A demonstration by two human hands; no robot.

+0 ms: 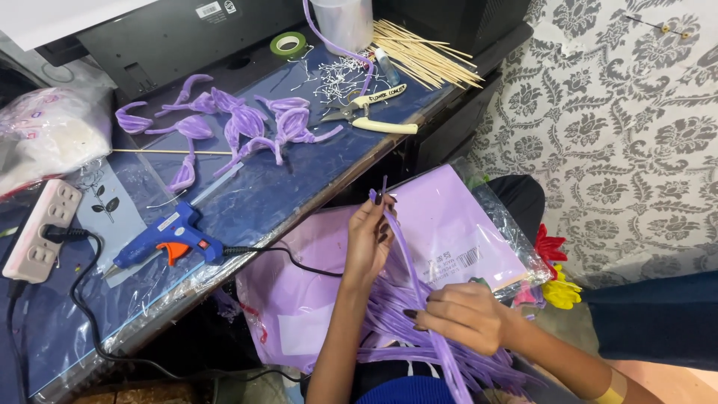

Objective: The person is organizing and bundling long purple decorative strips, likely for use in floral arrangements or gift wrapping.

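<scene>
Purple pipe cleaner (404, 251) pinched at top by left grip (372, 238), lower by right grip (465, 316); best kept taut btwn both.

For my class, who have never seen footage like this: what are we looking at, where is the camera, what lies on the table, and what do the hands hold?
One camera, worn on a person's head, looks down at their bare hands. The left hand pinches the top of a purple strip; the right hand grips it lower, above a bundle of similar strips on the lap. On the blue table lie a blue glue gun, purple petal shapes, pliers, wooden skewers, green tape and a power strip.
</scene>
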